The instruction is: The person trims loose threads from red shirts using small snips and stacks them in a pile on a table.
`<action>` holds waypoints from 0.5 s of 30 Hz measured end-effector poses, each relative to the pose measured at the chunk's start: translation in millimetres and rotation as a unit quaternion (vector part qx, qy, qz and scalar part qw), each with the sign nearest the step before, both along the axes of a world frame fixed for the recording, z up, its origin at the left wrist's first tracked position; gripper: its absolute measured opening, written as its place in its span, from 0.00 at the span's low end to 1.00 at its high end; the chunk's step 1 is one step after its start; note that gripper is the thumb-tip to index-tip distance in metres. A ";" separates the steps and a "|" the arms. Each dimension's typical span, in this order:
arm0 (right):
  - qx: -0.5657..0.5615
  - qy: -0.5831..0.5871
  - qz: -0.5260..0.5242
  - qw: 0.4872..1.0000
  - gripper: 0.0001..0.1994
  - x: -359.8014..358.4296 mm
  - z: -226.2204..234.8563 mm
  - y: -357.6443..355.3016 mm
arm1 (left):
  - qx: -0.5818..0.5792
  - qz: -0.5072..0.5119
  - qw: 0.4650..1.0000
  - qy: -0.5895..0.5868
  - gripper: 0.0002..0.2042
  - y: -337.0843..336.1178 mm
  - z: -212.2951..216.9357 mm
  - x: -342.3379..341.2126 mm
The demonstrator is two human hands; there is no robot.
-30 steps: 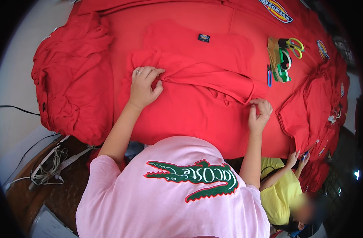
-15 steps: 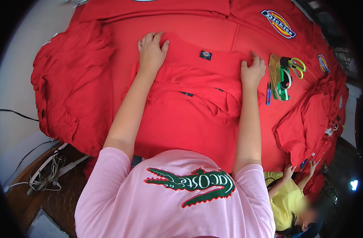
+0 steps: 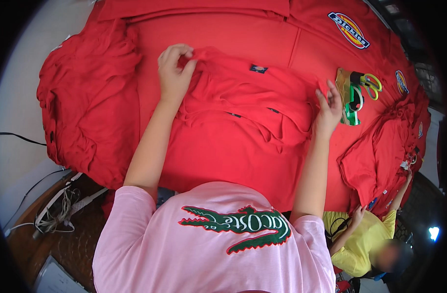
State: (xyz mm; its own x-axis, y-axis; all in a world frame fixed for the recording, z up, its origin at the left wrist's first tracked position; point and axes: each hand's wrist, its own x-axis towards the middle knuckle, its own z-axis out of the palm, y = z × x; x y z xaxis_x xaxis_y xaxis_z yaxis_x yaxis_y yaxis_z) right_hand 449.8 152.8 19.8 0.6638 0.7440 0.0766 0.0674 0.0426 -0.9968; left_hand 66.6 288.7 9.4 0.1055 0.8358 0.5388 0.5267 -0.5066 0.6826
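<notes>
A red shirt (image 3: 282, 80) with a dark neck label (image 3: 258, 69) lies over other red shirts, their labels showing in the folds below it. My left hand (image 3: 174, 73) is closed, thumb and fingers pinching the shirt's far left corner. At its right end, the curled fingers of my right hand (image 3: 329, 108) hold the shirt's edge, which is slightly blurred. Just right of that hand lie yellow-handled scissors (image 3: 371, 86) and a green-and-clear plastic packet (image 3: 349, 117) with a white ring on it. The blue thread snips cannot be seen now.
A big heap of red garments (image 3: 89, 107) rises at the left. More red shirts with oval patches (image 3: 349, 30) spread over the far right. Cables (image 3: 62, 210) hang at the lower left. A co-worker in yellow (image 3: 365, 234) handles red cloth at the lower right.
My left hand has moved slightly left and nearer; my right hand has moved right and nearer. The shirt's upper edge has come toward me, and the snips are now hidden. The co-worker's arm reaches farther out.
</notes>
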 end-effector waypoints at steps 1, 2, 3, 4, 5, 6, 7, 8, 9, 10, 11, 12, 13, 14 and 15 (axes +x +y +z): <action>-0.026 -0.063 0.036 0.997 0.10 4.8 2.0 -22.2 | 0.008 -0.005 1.000 0.029 0.08 -13.9 4.3 -13.9; -0.051 -0.125 0.073 0.988 0.09 15.1 -2.2 -47.6 | 0.017 -0.009 0.998 0.059 0.08 -27.6 8.5 -27.8; -0.077 -0.186 0.109 0.974 0.09 19.2 -5.0 -69.9 | -0.002 -0.030 0.995 0.092 0.08 -42.5 8.7 -41.7; -0.100 -0.217 0.112 0.965 0.09 14.7 -4.7 -87.8 | -0.020 -0.050 0.991 0.125 0.08 -58.9 5.6 -55.4; -0.124 -0.248 0.116 0.954 0.09 8.8 -4.6 -104.1 | -0.037 -0.069 0.984 0.158 0.08 -72.2 1.6 -64.0; -0.148 -0.279 0.119 0.941 0.08 3.5 -5.0 -115.1 | -0.055 -0.065 0.986 0.143 0.08 -83.0 -0.2 -66.6; -0.138 -0.268 0.103 0.948 0.09 -1.7 -9.7 -121.3 | -0.072 -0.061 0.987 0.127 0.08 -92.5 -1.8 -68.3; -0.127 -0.256 0.087 0.954 0.09 -7.1 -15.7 -126.2 | -0.089 -0.058 0.988 0.112 0.08 -99.3 -3.3 -69.6; -0.117 -0.245 0.073 0.960 0.09 -10.9 -17.6 -129.1 | -0.100 -0.055 0.988 0.104 0.08 -101.5 -3.0 -70.1; -0.115 -0.251 0.072 0.958 0.09 -12.0 -18.2 -129.7 | -0.110 -0.053 0.988 0.096 0.08 -99.9 -3.4 -69.9; -0.113 -0.258 0.071 0.957 0.09 -12.5 -18.7 -128.5 | -0.121 -0.052 0.987 0.088 0.08 -99.4 -4.2 -69.5; -0.108 -0.263 0.069 0.956 0.09 -13.9 -19.5 -125.3 | -0.122 -0.051 0.988 0.084 0.08 -99.1 -6.1 -70.0; -0.109 -0.255 0.071 0.958 0.10 -14.1 -18.6 -124.3 | -0.123 -0.050 0.988 0.080 0.08 -100.0 -9.5 -69.7; -0.114 -0.253 0.075 0.958 0.09 -13.2 -17.7 -124.3 | -0.125 -0.049 0.988 0.076 0.09 -100.2 -11.4 -69.9; -0.120 -0.251 0.079 0.957 0.09 -11.9 -17.9 -126.0 | -0.120 -0.051 0.988 0.078 0.09 -100.3 -11.6 -70.5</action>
